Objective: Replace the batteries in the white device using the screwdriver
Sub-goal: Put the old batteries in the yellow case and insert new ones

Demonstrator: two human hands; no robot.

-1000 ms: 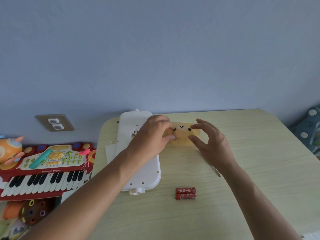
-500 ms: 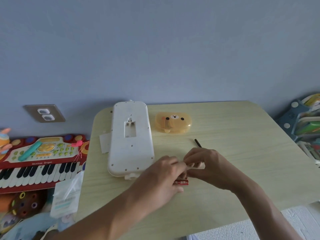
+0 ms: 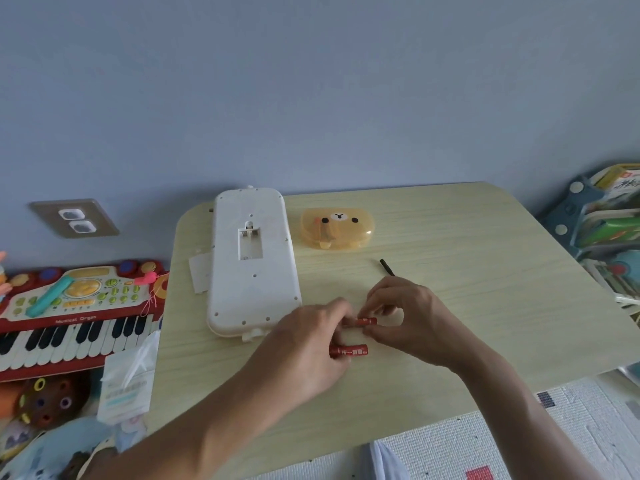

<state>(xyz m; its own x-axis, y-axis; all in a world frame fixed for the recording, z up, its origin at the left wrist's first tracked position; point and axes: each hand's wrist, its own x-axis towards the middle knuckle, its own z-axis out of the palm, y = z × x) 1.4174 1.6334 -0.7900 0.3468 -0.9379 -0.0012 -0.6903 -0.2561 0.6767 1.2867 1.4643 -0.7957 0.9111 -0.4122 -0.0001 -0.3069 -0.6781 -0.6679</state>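
- The white device [image 3: 253, 265] lies back-up on the pale wooden tabletop [image 3: 467, 278], toward its left side, long axis running away from the person.
- Its battery compartment [image 3: 250, 243] is open, with metal contacts at the far end.
- Both hands meet just right of the device's near end, close to it but not touching it.
- The left hand [image 3: 308, 344] and the right hand [image 3: 408, 320] pinch one red battery [image 3: 366, 321] between their fingertips, the battery level and pointing left to right.
- A second red battery [image 3: 349, 350] sits just below the first, its left end against the left hand; whether it rests on the tabletop or is gripped, I cannot tell.
- A dark, slim screwdriver [image 3: 387, 267] lies on the tabletop just beyond the right hand, its near end hidden behind the hand.
- An orange bear-faced case [image 3: 336, 227] sits closed on the tabletop to the right of the device's far end, well apart from the hands.
- A white slip of paper [image 3: 200, 273] pokes out from under the device's left edge.
- A red toy keyboard [image 3: 76, 313] lies off the tabletop to the left.
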